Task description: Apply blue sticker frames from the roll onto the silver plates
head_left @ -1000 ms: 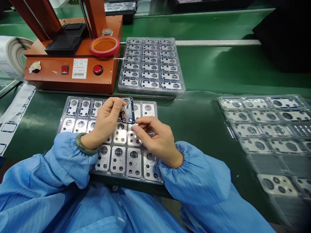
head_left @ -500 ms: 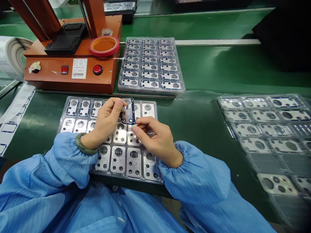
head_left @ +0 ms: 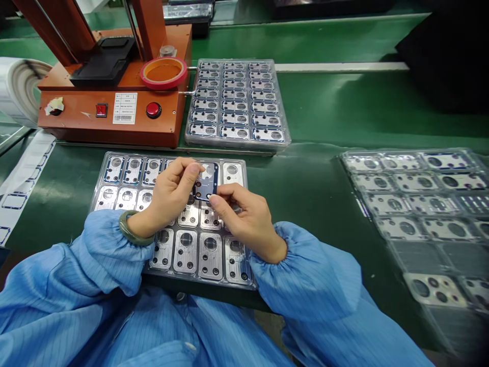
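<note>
the fingers point(head_left: 193, 168) of the left hand point(head_left: 168, 196) are pressed together and pinch the upper edge of a clear film piece point(head_left: 206, 182) with dark blue border, which is held in the air over the tray. the fingers point(head_left: 216, 200) of the right hand point(head_left: 244, 219) come to its lower corner and touch it, but i cannot tell if they really pinch. on the left wrist is a green bangle point(head_left: 132, 228), and both arms are in blue striped sleeves point(head_left: 110, 250). under the hands lies a plastic tray point(head_left: 133, 154) of metal plates: three plates point(head_left: 133, 170) at the left of the top row seem to carry blue-bordered film already, while the lower plates point(head_left: 186, 252) look bare, so most of this tray seems left. farther, on the green worktop point(head_left: 324, 107), an orange machine point(head_left: 107, 114) stands beside another tray point(head_left: 237, 60) of plates.
</note>
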